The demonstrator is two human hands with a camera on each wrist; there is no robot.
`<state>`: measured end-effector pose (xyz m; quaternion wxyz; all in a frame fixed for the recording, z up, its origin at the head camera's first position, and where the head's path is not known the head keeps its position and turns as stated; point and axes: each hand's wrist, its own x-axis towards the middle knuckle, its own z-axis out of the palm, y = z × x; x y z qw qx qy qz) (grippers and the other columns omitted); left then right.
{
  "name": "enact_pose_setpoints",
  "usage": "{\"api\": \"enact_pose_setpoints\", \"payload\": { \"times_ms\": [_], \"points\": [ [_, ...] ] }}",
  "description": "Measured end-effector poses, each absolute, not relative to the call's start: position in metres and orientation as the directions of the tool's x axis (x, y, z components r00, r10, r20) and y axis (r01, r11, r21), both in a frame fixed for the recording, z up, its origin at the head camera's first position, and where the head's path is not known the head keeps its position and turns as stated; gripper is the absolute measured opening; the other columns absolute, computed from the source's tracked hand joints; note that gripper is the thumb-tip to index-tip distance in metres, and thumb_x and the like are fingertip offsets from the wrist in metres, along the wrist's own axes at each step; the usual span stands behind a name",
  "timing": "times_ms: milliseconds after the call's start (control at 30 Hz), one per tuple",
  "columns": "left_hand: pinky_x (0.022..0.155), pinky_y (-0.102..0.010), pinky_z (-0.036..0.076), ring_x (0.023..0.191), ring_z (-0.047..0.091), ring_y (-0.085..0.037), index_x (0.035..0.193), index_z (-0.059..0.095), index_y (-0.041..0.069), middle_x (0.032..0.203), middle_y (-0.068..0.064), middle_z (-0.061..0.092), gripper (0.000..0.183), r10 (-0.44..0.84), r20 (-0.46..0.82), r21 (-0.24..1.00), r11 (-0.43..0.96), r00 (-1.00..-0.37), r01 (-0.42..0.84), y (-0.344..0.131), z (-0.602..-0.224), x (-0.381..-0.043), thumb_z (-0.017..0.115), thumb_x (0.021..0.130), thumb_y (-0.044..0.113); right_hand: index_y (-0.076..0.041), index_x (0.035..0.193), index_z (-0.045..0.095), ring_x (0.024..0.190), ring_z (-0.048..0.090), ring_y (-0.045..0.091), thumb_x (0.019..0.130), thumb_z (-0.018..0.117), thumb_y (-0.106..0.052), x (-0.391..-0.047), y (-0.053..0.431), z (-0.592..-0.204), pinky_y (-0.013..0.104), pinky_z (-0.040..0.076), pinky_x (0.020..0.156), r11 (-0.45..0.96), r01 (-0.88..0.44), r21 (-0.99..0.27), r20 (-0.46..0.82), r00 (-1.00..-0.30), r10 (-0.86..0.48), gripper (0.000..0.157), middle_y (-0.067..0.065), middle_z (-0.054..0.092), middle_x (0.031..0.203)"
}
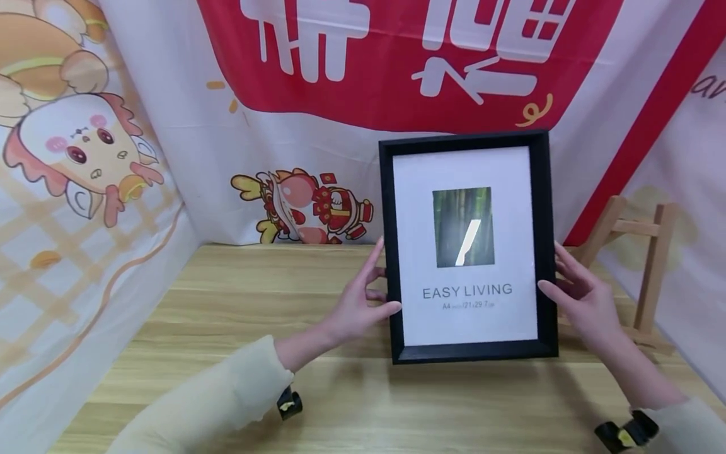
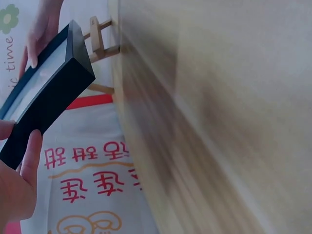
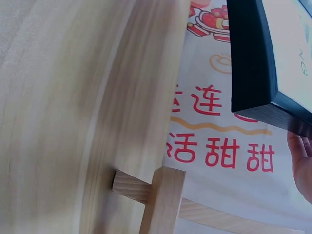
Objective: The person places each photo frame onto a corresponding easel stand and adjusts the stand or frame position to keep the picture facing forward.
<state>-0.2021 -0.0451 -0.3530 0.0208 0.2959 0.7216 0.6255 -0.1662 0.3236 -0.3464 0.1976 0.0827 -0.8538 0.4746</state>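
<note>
A black picture frame is held up off the wooden table, its front turned to the head camera. Behind its glazing, a white insert reads "EASY LIVING" under a small green bamboo picture. My left hand grips the left side, thumb on the front border and fingers along the outer edge. On the opposite side my right hand holds the border the same way, its fingers partly hidden behind. From the left wrist, the frame's thick black edge appears tilted above the table. The right wrist view shows a lower corner off the tabletop.
A small wooden easel stands on the table to the right, close behind my right hand. Printed cloth hangs along the back and both sides. Black wrist cameras sit at both sleeves.
</note>
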Motion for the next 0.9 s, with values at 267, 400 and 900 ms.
{"api": "enact_pose_setpoints", "payload": {
  "times_ms": [267,400,900],
  "points": [
    [0.071,-0.032,0.059,0.107,0.059,-0.029,0.154,0.008,0.045,0.159,0.007,0.017,0.107,0.48,0.402,0.868,0.07,-0.78,0.491,-0.036,-0.35,-0.219,0.07,0.084,-0.007,-0.03,0.154,0.028,0.127,0.046,0.014,0.096,0.059,-0.005,-0.166,0.326,-0.344,0.006,0.042,0.085,0.564,-0.356,-0.745,0.469,-0.881,0.063,0.071,0.007,0.042,0.147],
    [0.068,-0.031,0.059,0.102,0.062,-0.027,0.153,0.006,0.047,0.159,0.008,0.016,0.11,0.501,0.411,0.848,0.095,-0.762,0.521,-0.029,-0.35,-0.229,0.071,0.083,-0.007,-0.029,0.155,0.024,0.128,0.045,0.015,0.097,0.056,-0.004,-0.17,0.33,-0.346,0.006,0.041,0.087,0.569,-0.363,-0.738,0.481,-0.874,0.065,0.071,0.007,0.039,0.147],
    [0.072,-0.024,0.057,0.113,0.055,-0.02,0.155,-0.002,0.039,0.159,0.003,0.02,0.111,0.573,0.476,0.756,0.12,-0.667,0.643,0.026,-0.351,-0.26,0.071,0.084,-0.005,-0.016,0.149,0.039,0.099,0.056,0.0,0.091,0.054,0.014,-0.176,0.365,-0.35,0.005,0.044,0.08,0.523,-0.4,-0.752,0.582,-0.776,0.243,0.067,-0.013,0.056,0.12]
  ]
}}
